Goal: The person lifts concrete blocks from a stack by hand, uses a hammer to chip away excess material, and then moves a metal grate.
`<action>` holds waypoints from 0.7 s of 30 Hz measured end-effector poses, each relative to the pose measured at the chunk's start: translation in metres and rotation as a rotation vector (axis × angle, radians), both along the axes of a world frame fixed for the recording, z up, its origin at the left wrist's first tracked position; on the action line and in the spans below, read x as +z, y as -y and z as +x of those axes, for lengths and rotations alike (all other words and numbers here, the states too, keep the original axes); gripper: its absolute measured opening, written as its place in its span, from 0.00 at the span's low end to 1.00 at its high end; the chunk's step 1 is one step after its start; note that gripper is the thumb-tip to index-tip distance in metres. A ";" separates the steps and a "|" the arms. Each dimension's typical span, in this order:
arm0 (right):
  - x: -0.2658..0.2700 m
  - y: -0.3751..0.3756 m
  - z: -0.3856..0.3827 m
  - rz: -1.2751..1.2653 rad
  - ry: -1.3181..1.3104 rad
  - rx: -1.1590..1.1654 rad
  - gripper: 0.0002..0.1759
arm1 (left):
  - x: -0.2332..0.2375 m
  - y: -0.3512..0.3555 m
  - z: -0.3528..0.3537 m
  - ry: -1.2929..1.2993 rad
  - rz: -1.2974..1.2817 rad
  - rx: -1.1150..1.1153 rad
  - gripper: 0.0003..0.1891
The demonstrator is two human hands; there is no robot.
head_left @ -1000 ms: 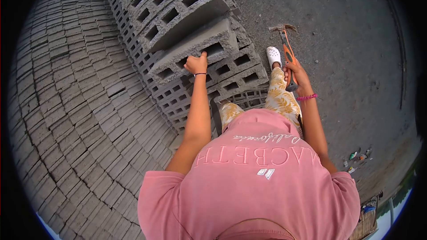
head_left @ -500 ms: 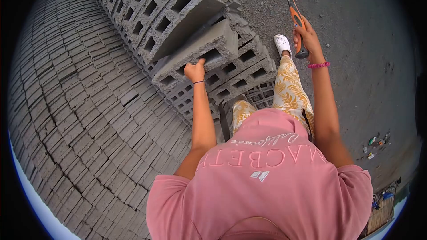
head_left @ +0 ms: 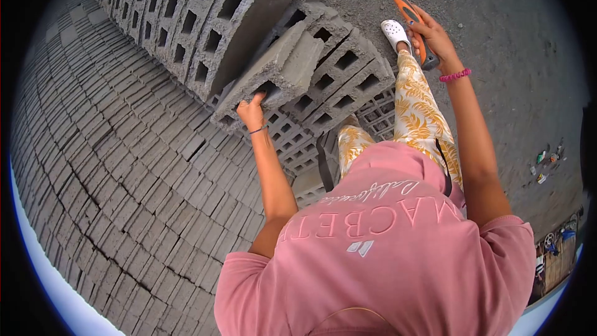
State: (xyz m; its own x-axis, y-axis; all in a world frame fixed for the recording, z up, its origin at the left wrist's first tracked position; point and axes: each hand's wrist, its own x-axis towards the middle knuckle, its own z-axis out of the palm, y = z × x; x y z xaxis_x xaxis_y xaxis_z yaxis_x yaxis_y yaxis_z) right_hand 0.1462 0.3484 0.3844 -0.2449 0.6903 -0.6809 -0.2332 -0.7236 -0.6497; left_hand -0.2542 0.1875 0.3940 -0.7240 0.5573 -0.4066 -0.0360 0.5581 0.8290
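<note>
My left hand [head_left: 251, 112] grips a grey hollow concrete block [head_left: 283, 65], its thumb at one of the holes. The block lies tilted among other blocks, between a taller row [head_left: 211, 31] behind it and leaning blocks [head_left: 348, 81] on its right. In my right hand [head_left: 433, 40] is a claw hammer [head_left: 407, 9] with an orange and black handle. Its metal head points away from me, over the dark ground, and my fingers wrap the lower handle. The hammer is apart from the blocks.
A wide field of closely packed blocks [head_left: 124, 186] fills the left side. Dark gravelly ground [head_left: 516, 87] lies on the right, with small litter [head_left: 547, 160] on it. My foot in a white clog [head_left: 393, 32] stands beside the leaning blocks. Wooden boards [head_left: 556, 261] show at lower right.
The gripped block has shifted left and tilted more steeply, with my left hand moving along with it. The hammer stays in my right hand. My view has shifted slightly.
</note>
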 end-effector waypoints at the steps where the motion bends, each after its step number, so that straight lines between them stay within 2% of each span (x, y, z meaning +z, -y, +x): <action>1: -0.004 -0.003 -0.005 0.020 -0.019 -0.081 0.28 | 0.003 0.000 -0.002 0.018 0.015 -0.024 0.11; 3: -0.017 -0.013 -0.017 0.064 -0.081 -0.226 0.25 | 0.003 0.001 -0.005 0.030 0.022 -0.024 0.11; 6: -0.028 -0.007 -0.046 0.068 -0.042 -0.239 0.25 | 0.004 0.004 -0.007 0.044 0.027 -0.026 0.11; 7: -0.025 0.004 -0.058 0.051 -0.082 -0.138 0.26 | 0.003 0.005 -0.008 0.054 0.037 -0.027 0.11; 10: -0.007 0.028 -0.078 -0.193 -0.313 0.390 0.26 | 0.006 0.003 -0.007 0.044 0.050 -0.031 0.11; 13: -0.020 0.022 -0.057 -0.229 -0.246 0.183 0.26 | 0.013 0.006 -0.005 0.032 0.065 -0.021 0.10; 18: -0.032 -0.021 -0.020 0.005 0.000 -0.251 0.23 | 0.009 0.010 -0.017 0.063 0.044 -0.045 0.13; 21: -0.024 0.000 -0.055 -0.018 -0.102 -0.257 0.22 | 0.008 0.007 -0.015 0.058 0.027 -0.060 0.13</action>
State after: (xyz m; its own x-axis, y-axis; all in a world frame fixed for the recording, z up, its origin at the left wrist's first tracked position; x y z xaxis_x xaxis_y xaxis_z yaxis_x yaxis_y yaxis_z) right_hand 0.0908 0.3482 0.3608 -0.1312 0.7268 -0.6742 -0.4743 -0.6432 -0.6010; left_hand -0.2694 0.1802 0.4024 -0.6647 0.6103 -0.4310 -0.0510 0.5385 0.8411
